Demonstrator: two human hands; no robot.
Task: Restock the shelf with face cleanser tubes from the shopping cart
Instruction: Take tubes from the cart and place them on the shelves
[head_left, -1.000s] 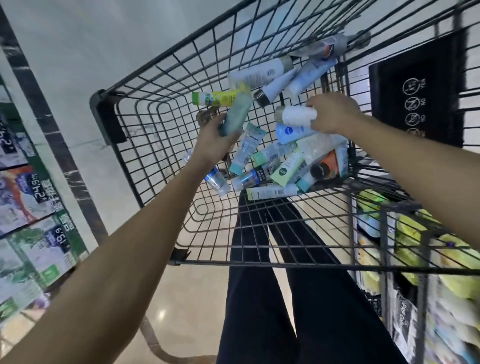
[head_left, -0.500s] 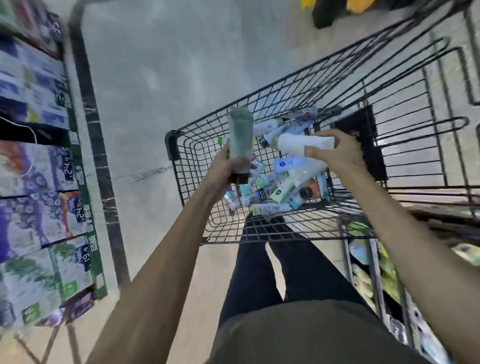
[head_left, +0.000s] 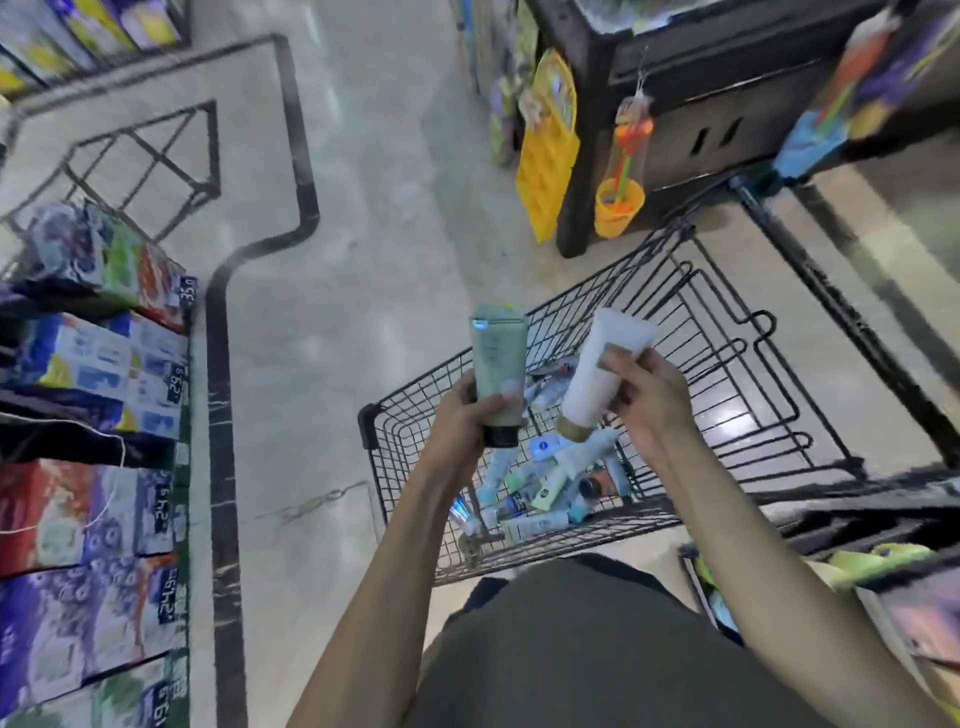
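My left hand (head_left: 465, 415) grips a pale green tube (head_left: 497, 364) with a black cap, held cap down above the black wire shopping cart (head_left: 727, 374). A white tube (head_left: 602, 371) with a gold cap is held in my right hand (head_left: 649, 400), tilted, also cap down. Both tubes are lifted clear of the cart. Several more cleanser tubes (head_left: 545, 483) lie in a heap in the cart's near corner, below my hands.
A low shelf of boxed goods with price tags (head_left: 104, 415) runs along the left. A dark display stand (head_left: 675, 104) with hanging yellow and orange items stands beyond the cart. Another shelf edge (head_left: 857, 561) shows at the lower right. Pale floor (head_left: 363, 260) lies between.
Both hands have lifted their tubes up out of the cart. The view has swung upward, showing more floor and the display stand ahead.
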